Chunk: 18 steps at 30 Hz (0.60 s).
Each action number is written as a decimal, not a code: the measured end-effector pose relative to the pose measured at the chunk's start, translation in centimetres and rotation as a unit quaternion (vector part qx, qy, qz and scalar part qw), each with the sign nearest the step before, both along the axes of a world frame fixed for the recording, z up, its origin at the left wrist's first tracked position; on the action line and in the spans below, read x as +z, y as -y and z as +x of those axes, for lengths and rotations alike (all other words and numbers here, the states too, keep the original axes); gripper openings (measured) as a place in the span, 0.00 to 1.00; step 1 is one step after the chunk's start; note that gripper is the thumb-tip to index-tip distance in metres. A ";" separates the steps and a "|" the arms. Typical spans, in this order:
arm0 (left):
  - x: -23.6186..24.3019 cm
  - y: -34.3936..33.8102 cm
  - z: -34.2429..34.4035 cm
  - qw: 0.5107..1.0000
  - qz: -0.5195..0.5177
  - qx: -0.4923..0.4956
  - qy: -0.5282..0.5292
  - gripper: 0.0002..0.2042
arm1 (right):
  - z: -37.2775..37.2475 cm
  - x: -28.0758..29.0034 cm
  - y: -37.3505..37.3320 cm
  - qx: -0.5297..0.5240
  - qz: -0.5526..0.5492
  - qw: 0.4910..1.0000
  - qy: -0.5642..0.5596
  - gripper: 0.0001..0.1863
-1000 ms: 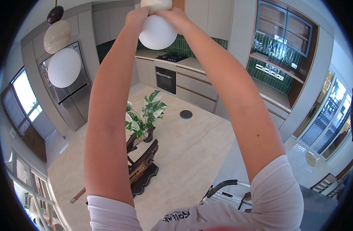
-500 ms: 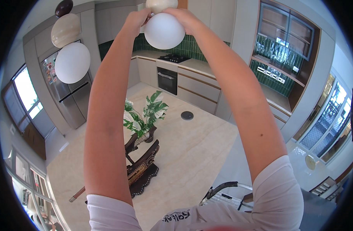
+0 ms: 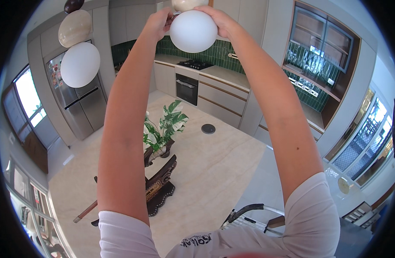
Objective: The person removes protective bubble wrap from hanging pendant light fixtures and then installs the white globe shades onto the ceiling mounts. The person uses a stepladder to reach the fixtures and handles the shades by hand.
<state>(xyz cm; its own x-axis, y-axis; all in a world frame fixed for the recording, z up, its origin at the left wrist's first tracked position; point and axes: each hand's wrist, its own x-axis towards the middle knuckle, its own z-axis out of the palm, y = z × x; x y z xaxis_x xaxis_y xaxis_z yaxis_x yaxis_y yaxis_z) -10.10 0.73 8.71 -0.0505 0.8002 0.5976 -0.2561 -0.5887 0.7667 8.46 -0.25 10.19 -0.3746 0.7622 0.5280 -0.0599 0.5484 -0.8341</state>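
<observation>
White globe (image 3: pixel 193 32): top centre, directly below beige shade (image 3: pixel 189 4).
Left hand (image 3: pixel 160 23): fingers bent at globe's upper left; cannot tell whether pinching.
Right hand (image 3: pixel 221 21): curved against globe's upper right; grip unclear.

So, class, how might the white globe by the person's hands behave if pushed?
The white globe may swing, since it seems hung beneath the beige piece. Its smooth, rounded surface suggests it could be slippery. Its glass-like look hints at fragility.
</observation>
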 end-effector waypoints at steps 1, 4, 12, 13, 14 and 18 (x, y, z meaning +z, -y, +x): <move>0.0 -0.1 0.0 1.000 0.001 0.003 0.004 0.07 | 0.0 0.1 0.1 -0.001 0.001 1.000 0.001 0.20; -0.2 -0.3 -0.2 0.995 0.006 -0.021 0.094 0.06 | 0.0 0.2 0.2 0.004 -0.007 1.000 0.002 0.19; -1.0 -0.9 -0.2 0.977 -0.003 -0.049 0.205 0.07 | -0.1 -0.7 -0.5 0.027 -0.010 0.999 -0.022 0.20; -1.2 -0.9 0.0 0.972 -0.006 -0.048 0.229 0.07 | -0.1 -0.7 -0.7 0.028 -0.009 0.999 -0.027 0.21; -1.4 -0.9 0.1 0.966 -0.011 -0.045 0.255 0.07 | -0.1 -0.8 -0.9 0.030 -0.009 0.999 -0.031 0.21; -3.0 -0.4 0.6 0.949 0.012 -0.059 0.309 0.05 | -0.1 -1.0 -2.0 0.036 -0.029 0.998 -0.035 0.21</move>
